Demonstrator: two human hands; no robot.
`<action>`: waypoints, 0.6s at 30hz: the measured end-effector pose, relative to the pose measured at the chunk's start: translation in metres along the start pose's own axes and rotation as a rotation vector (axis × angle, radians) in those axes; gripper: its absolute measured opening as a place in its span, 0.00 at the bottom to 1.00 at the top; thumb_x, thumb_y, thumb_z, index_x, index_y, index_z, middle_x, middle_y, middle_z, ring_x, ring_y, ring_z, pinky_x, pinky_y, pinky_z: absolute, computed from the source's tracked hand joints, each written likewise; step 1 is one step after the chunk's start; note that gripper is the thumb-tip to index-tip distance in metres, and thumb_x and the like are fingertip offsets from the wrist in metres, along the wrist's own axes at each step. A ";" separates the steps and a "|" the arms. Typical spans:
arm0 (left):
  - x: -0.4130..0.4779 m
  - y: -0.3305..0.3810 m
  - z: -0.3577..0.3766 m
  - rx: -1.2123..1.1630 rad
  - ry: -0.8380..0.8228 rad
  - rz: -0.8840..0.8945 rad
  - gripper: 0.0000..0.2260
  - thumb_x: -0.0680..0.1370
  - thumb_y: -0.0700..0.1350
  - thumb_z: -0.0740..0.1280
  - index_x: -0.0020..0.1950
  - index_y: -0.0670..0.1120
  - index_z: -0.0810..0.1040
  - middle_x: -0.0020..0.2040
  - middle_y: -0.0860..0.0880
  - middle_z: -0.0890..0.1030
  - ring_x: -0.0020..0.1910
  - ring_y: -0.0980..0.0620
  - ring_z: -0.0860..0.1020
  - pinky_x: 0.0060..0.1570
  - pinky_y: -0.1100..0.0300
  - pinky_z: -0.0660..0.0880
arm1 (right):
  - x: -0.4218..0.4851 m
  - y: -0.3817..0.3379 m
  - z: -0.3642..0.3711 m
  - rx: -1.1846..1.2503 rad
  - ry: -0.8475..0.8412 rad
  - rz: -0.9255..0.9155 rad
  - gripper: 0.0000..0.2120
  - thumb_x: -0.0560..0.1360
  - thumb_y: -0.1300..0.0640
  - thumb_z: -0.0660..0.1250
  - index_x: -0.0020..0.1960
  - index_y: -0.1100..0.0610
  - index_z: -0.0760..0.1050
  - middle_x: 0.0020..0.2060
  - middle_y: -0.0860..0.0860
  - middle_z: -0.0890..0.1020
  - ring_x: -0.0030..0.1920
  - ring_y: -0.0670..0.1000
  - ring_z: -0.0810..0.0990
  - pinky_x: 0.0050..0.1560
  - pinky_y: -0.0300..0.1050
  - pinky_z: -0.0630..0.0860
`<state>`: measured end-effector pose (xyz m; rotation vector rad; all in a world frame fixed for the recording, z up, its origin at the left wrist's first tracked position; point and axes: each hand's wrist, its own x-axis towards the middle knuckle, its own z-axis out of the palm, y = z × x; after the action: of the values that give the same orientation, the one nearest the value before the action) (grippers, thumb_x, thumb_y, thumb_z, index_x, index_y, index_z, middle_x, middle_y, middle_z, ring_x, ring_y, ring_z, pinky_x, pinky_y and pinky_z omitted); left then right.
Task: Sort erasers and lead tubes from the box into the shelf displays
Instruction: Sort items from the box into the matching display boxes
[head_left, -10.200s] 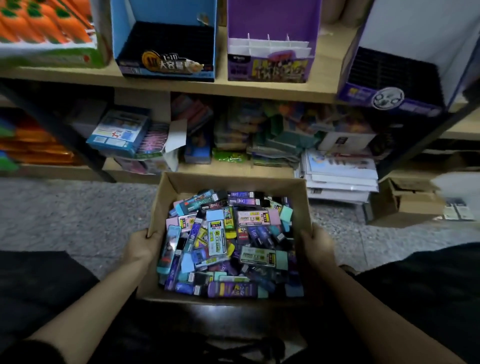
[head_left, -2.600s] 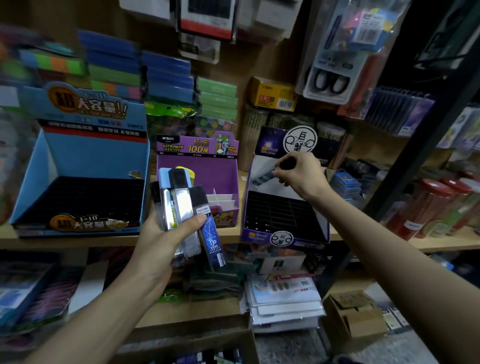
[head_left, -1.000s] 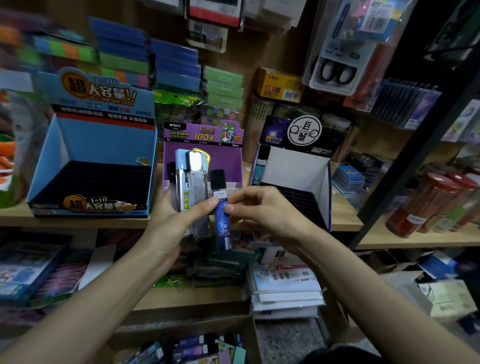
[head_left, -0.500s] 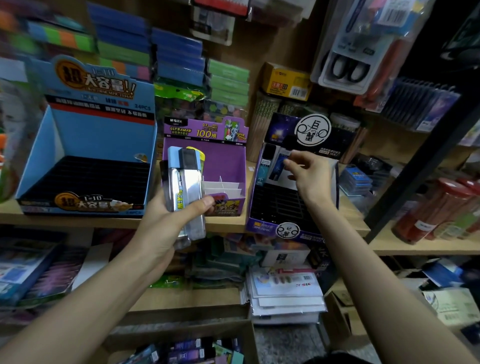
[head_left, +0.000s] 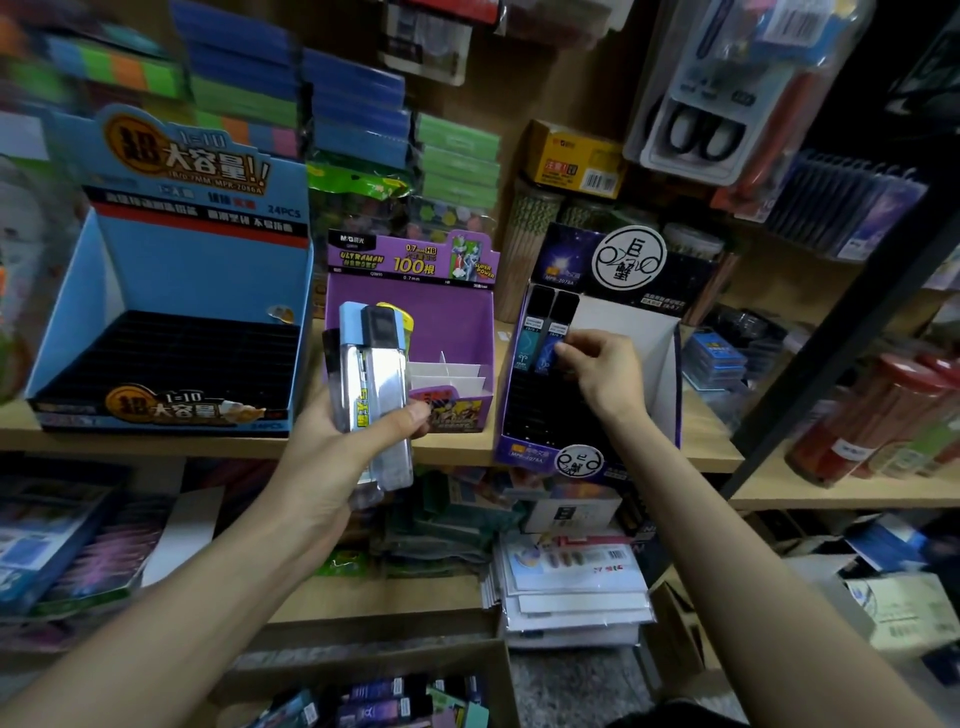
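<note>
My left hand (head_left: 343, 457) grips a bunch of clear lead tubes (head_left: 376, 395) upright in front of the purple display (head_left: 457, 332). My right hand (head_left: 602, 374) pinches a dark blue lead tube (head_left: 553, 338) standing in the back row of the dark purple display (head_left: 660, 364), next to a teal lead tube (head_left: 530, 338) in the same row. The cardboard box (head_left: 467, 660) with several mixed tubes and erasers shows at the bottom edge.
An empty-slotted blue display (head_left: 171, 322) stands at the left on the wooden shelf (head_left: 701, 447). Stacked packets and paper packs lie on the lower shelf (head_left: 384, 597). A black upright post (head_left: 841, 322) runs diagonally at the right, beside red-capped jars (head_left: 878, 415).
My right hand took the dark blue tube from the bunch in my left hand and carried it right into the dark purple display. The left hand stayed roughly in place.
</note>
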<state>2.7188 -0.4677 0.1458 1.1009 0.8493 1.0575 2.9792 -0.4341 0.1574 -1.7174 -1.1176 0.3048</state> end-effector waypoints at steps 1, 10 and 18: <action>-0.001 0.000 0.001 -0.001 -0.005 0.000 0.24 0.61 0.51 0.74 0.57 0.54 0.77 0.37 0.55 0.83 0.37 0.53 0.79 0.24 0.62 0.71 | 0.000 0.000 0.000 -0.031 0.006 0.012 0.08 0.76 0.61 0.67 0.52 0.64 0.80 0.47 0.59 0.84 0.49 0.56 0.82 0.56 0.53 0.77; -0.008 -0.002 0.003 -0.022 -0.027 -0.027 0.22 0.59 0.46 0.77 0.51 0.55 0.75 0.42 0.50 0.80 0.41 0.50 0.77 0.33 0.59 0.71 | -0.058 -0.065 -0.023 -0.068 -0.053 -0.174 0.05 0.78 0.55 0.63 0.45 0.54 0.76 0.39 0.51 0.80 0.43 0.51 0.79 0.42 0.44 0.73; -0.020 -0.014 0.007 0.156 -0.090 0.102 0.20 0.69 0.32 0.71 0.58 0.46 0.74 0.51 0.46 0.83 0.50 0.49 0.81 0.48 0.53 0.77 | -0.141 -0.085 0.024 0.297 -0.459 0.091 0.11 0.71 0.56 0.73 0.46 0.59 0.73 0.32 0.52 0.75 0.30 0.45 0.72 0.32 0.38 0.70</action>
<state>2.7226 -0.4900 0.1341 1.3251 0.8209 1.0311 2.8424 -0.5267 0.1770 -1.4689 -1.2452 0.9112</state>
